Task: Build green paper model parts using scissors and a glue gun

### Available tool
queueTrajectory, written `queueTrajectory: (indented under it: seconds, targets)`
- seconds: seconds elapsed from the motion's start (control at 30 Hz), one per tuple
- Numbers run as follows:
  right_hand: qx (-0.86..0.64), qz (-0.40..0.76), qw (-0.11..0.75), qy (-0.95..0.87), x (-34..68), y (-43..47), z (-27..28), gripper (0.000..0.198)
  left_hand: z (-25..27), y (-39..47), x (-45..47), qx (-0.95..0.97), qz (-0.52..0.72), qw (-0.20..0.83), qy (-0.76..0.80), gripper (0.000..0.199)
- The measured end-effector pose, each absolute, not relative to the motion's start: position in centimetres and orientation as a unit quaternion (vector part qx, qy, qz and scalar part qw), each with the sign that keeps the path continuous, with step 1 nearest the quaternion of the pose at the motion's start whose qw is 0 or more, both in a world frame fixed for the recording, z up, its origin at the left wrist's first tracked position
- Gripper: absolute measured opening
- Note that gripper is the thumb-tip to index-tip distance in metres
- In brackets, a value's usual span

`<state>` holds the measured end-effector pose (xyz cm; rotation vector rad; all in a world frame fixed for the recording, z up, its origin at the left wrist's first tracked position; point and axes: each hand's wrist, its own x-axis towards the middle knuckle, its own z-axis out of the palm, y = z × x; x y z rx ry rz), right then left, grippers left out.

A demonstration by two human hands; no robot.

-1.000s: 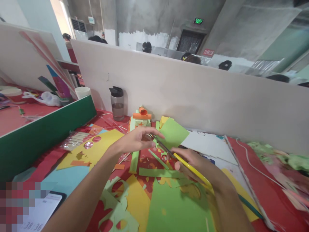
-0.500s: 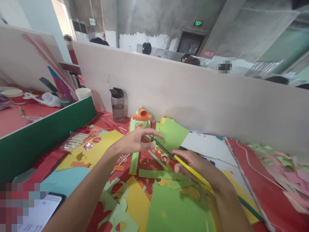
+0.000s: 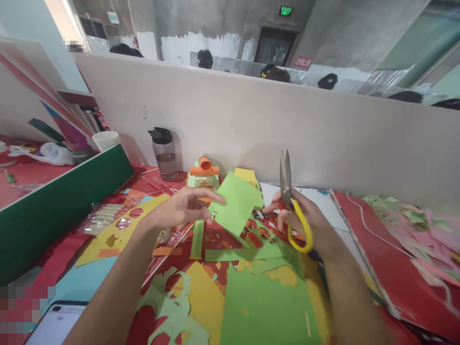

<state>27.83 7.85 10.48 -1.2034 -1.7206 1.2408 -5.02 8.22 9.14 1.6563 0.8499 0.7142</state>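
The left hand pinches a light green paper square by its left edge, presumably so the sheet tilts up above the scrap-strewn tabletop. To its right, the right hand's fingers curl around yellow-handled scissors; whether any sits inside the loop is hard to tell. The blades point upward, probably to spare the paper. The water bottle stands far left beside the partition, likely out of elbow reach.
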Motion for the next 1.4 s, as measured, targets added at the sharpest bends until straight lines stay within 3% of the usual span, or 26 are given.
queueTrajectory:
  seconds: [0.17,0.33,0.57,0.67,0.8,0.93,1.03,1.1,1.2,1.4]
  targets:
    - [-0.446,0.496,0.338,-0.663,25.8,8.3,9.8,0.044,8.7,8.2,-3.3,0.74,0.145,0.577,0.315,0.034]
    - [-0.426,0.555,0.178,-0.692,25.7,8.0,8.9,0.027,7.0,8.6,-1.7,0.75,0.001,0.595,0.291,0.041]
    - [-0.423,0.432,0.039,-0.795,26.3,8.6,7.9,0.016,5.4,8.8,-1.7,0.775,-0.024,0.528,0.347,0.043]
    - [-0.452,0.464,0.057,-0.76,25.9,9.0,7.5,0.018,5.4,8.8,-1.4,0.773,-0.044,0.525,0.353,0.04]
    - [-0.468,0.523,0.108,-0.704,25.2,9.4,6.6,0.037,5.7,8.4,0.0,0.768,-0.076,0.561,0.3,0.045]
    - [-0.432,0.548,0.05,-0.715,25.3,9.5,5.7,0.039,5.8,8.1,0.7,0.772,-0.081,0.56,0.288,0.051]
    - [-0.439,0.532,-0.001,-0.724,25.8,9.5,5.6,0.039,6.0,8.2,-0.1,0.755,-0.062,0.567,0.324,0.043]
    - [-0.458,0.544,0.018,-0.703,25.9,9.4,6.0,0.038,6.2,8.3,-0.7,0.752,-0.021,0.545,0.37,0.031]
    - [-0.468,0.589,0.113,-0.649,24.9,9.1,6.8,0.037,6.5,8.7,-0.9,0.736,0.063,0.522,0.427,0.014]
    - [-0.473,0.585,0.246,-0.611,21.9,8.3,7.4,0.036,6.0,8.9,0.0,0.708,0.181,0.501,0.464,0.014]
